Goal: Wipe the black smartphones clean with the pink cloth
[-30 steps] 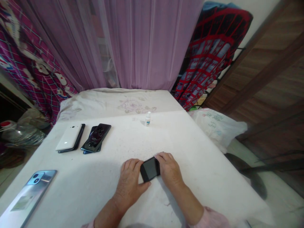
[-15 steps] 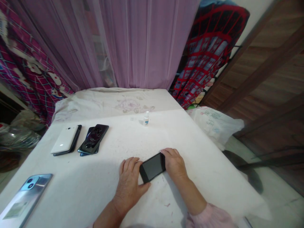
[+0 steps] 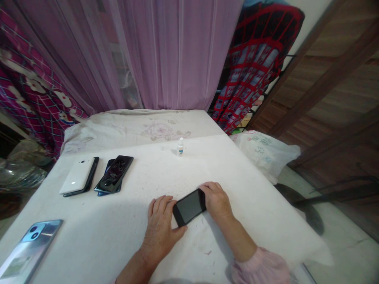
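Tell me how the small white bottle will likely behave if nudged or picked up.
The small white bottle stands upright and is narrow for its height, so a nudge would probably tip it. Its body looks rounded, so it may roll once down. Being so small, it is probably light to lift.

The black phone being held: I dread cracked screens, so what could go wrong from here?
The black phone is held at its ends by the left grip and right grip; it might slip if either loosens. The glossy phone lies askew on a blue phone, so a knock could slide it off.
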`<action>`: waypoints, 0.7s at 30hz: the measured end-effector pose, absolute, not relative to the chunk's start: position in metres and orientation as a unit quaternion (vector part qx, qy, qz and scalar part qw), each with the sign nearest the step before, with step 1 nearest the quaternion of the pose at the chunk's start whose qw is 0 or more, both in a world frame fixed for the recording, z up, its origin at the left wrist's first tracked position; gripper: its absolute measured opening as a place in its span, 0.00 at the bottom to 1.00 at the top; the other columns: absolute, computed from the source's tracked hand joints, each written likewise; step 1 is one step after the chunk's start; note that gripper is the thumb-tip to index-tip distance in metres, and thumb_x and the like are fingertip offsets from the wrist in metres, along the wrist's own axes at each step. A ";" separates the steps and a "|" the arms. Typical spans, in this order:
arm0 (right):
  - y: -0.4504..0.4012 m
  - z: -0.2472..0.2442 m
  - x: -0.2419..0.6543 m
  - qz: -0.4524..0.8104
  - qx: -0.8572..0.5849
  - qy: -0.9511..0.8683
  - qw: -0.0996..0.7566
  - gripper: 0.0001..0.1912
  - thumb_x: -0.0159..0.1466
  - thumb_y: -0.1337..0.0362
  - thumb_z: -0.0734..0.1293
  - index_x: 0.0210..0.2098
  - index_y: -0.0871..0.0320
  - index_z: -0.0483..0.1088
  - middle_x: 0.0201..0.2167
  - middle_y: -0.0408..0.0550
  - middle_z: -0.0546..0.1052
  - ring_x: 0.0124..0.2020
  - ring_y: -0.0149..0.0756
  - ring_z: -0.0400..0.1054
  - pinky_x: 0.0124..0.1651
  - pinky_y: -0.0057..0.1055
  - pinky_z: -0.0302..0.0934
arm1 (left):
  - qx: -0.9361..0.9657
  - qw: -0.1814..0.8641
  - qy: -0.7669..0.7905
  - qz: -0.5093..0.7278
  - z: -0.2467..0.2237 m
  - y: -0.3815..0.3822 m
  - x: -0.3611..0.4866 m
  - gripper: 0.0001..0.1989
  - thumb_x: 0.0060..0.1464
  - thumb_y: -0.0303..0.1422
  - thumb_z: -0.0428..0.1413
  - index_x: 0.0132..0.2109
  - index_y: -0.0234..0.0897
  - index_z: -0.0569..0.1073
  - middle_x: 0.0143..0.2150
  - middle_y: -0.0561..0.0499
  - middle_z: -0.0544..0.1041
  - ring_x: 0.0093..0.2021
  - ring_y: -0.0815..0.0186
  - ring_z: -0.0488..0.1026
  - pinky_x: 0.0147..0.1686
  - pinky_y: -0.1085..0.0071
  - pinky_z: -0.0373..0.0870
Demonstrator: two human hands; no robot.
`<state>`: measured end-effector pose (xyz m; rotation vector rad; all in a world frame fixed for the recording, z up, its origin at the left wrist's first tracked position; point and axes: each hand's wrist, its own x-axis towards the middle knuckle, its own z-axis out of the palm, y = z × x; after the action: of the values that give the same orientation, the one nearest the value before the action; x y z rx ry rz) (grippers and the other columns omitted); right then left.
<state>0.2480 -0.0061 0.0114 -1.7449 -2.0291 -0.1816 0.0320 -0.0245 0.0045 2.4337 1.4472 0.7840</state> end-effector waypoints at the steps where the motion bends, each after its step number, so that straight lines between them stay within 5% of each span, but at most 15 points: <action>1: -0.005 0.011 0.250 -0.069 -0.639 -0.733 0.225 0.17 0.59 0.79 0.61 0.37 0.55 0.77 0.36 0.48 0.77 0.37 0.38 0.66 0.42 0.32 0.65 | 0.824 0.102 0.489 0.266 0.005 -0.024 0.032 0.28 0.41 0.33 0.61 0.52 0.39 0.66 0.52 0.43 0.71 0.55 0.49 0.65 0.59 0.45 0.53; 21: -0.050 0.005 0.265 -0.073 -0.599 -0.743 0.289 0.18 0.61 0.77 0.59 0.40 0.55 0.77 0.37 0.48 0.77 0.39 0.38 0.70 0.41 0.32 0.69 | 0.838 0.121 0.485 0.220 0.012 -0.023 0.044 0.29 0.47 0.35 0.61 0.57 0.38 0.65 0.49 0.45 0.72 0.51 0.53 0.68 0.60 0.46 0.53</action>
<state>0.2653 -0.0496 0.0046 -1.5988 -1.9846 -0.1959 0.0442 -0.0226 0.0118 2.4461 1.4164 0.6424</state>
